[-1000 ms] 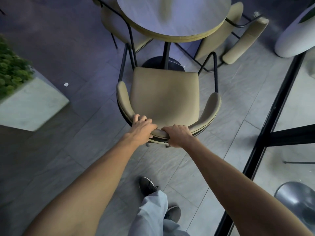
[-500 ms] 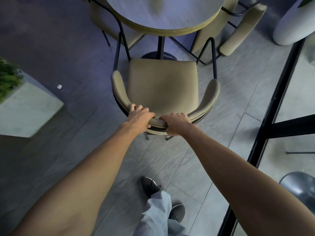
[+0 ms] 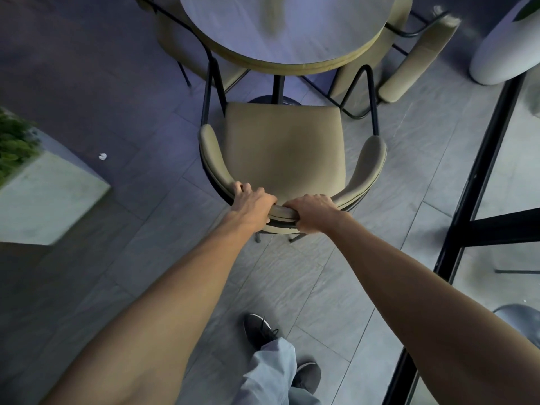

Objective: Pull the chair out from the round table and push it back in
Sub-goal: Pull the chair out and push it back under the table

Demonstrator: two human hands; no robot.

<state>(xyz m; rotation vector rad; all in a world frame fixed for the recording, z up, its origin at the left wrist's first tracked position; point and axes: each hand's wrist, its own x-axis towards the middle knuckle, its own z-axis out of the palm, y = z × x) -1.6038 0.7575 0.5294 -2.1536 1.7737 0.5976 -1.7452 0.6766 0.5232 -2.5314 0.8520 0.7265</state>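
An olive-beige padded chair [image 3: 283, 147] with a black metal frame stands on the tiled floor, facing the round table [image 3: 280, 30] at the top of the head view. Its seat front lies just short of the table's edge, near the black pedestal base. My left hand [image 3: 251, 206] grips the curved backrest left of centre. My right hand [image 3: 312, 210] grips the same backrest right beside it. Both arms are stretched forward.
Two more beige chairs [image 3: 420, 54] are tucked around the table. A concrete planter [image 3: 49, 197] with green plants stands at the left. A black-framed glass wall [image 3: 479, 182] runs down the right, with a white pot [image 3: 505, 51] at the top right. My shoes [image 3: 260, 331] stand below.
The chair and my hands on it have slid forward toward the table, so the seat front is now close to the table's edge. My grip is unchanged.
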